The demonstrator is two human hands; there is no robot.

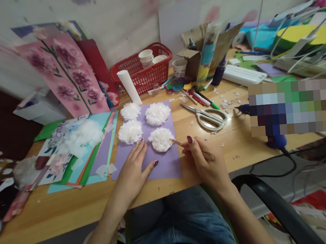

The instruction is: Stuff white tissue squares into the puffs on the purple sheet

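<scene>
Several fluffy white paper flowers lie on a purple sheet [155,167]. My left hand [134,167] rests on the sheet's lower left part, fingers spread, its fingertips by the lower left flower [130,131]. In my right hand [207,158] is a thin pointed stick [176,141], held between thumb and fingers. Its tip touches the right edge of the lower right flower [161,139]. The upper right flower [158,113] and the upper left flower [130,111] sit farther back on the sheet.
Scissors [212,119] lie right of the sheet, with a blue glue gun [275,137] beyond, partly pixelated. Behind stand a red basket [139,78], a white roll [129,87] and a dark bottle [219,72]. Coloured papers [98,161] and white tissue [81,138] are at left.
</scene>
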